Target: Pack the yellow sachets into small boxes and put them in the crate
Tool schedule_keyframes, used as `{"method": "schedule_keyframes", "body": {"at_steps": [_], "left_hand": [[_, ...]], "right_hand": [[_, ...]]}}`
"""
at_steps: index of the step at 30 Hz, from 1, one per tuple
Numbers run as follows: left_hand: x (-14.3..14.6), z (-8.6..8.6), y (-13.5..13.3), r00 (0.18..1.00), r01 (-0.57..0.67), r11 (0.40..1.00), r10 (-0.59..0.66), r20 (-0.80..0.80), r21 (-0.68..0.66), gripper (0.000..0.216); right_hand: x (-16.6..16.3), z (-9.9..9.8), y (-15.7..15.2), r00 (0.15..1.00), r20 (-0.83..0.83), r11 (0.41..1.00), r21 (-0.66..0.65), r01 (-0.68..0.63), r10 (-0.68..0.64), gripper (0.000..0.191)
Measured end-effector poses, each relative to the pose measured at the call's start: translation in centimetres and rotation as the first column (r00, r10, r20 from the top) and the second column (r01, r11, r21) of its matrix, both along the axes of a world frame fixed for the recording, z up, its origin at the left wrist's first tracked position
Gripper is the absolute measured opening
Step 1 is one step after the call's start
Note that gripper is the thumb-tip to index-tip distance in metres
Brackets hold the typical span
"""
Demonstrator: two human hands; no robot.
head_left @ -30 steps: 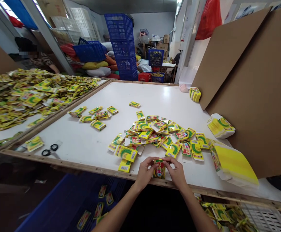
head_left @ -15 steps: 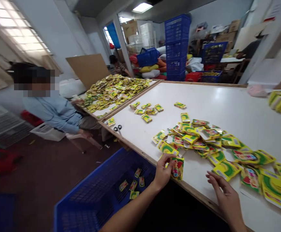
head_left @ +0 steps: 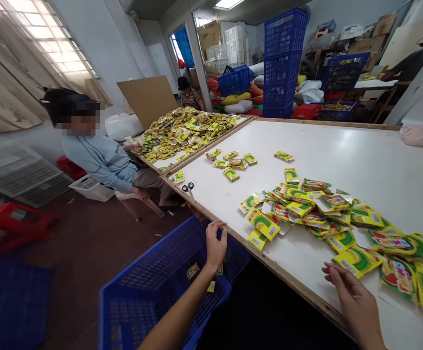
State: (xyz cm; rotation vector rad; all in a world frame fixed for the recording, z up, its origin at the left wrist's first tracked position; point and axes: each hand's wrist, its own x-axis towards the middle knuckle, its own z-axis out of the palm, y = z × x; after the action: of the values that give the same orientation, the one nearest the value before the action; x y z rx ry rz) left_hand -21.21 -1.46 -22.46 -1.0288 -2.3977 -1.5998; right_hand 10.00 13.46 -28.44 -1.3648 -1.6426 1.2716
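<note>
My left hand (head_left: 216,245) is over the near wall of a blue crate (head_left: 147,272), beside the table edge. Its fingers are bent and parted, and I see nothing between them. Several small yellow packs lie in the crate, partly hidden by my forearm; one pack (head_left: 193,271) shows clearly. My right hand (head_left: 355,296) hovers at the table's front edge, fingers loosely apart and holding nothing. Just beyond its fingertips lies a yellow-and-green printed box (head_left: 359,260), part of a loose heap of small boxes (head_left: 298,209) on the white table.
Scissors (head_left: 188,188) lie near the table's left edge, with a small group of boxes (head_left: 231,173) farther in. A large pile of packs (head_left: 185,131) covers the adjoining table, where a person in light blue (head_left: 98,160) sits. Blue crates (head_left: 283,63) are stacked behind.
My left hand has moved left from the table edge to over the crate, and the small box it held is no longer in it. My right hand stays near the heap. The view has shifted.
</note>
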Motion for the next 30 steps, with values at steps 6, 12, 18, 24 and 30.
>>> {"method": "schedule_keyframes", "body": {"at_steps": [6,12,18,24,30], "left_hand": [[3.0,0.2,3.2,0.980,0.192,0.981,-0.193,-0.047,-0.007,0.017],[4.7,0.5,5.6,0.956,0.285,0.958,-0.287,-0.067,-0.033,0.018],[4.9,-0.1,6.7,0.955,0.270,0.956,-0.281,-0.092,-0.114,0.023],[5.0,-0.6,7.6,0.962,0.228,0.958,-0.249,-0.114,-0.171,0.032],[5.2,-1.2,8.4,0.963,0.228,0.955,-0.249,-0.099,-0.188,0.044]], "right_hand": [[0.1,0.0,0.1,1.000,0.002,1.000,-0.017,0.006,-0.006,0.053],[-0.2,0.7,-0.1,0.999,-0.001,0.998,-0.039,0.045,-0.045,0.055],[-0.2,0.9,-0.1,0.998,-0.002,0.996,-0.065,0.056,-0.056,0.058],[-0.1,0.9,-0.1,0.999,-0.002,0.996,-0.078,0.052,-0.053,0.060],[-0.2,1.0,-0.1,0.998,-0.009,0.993,-0.105,0.063,-0.064,0.062]]}}
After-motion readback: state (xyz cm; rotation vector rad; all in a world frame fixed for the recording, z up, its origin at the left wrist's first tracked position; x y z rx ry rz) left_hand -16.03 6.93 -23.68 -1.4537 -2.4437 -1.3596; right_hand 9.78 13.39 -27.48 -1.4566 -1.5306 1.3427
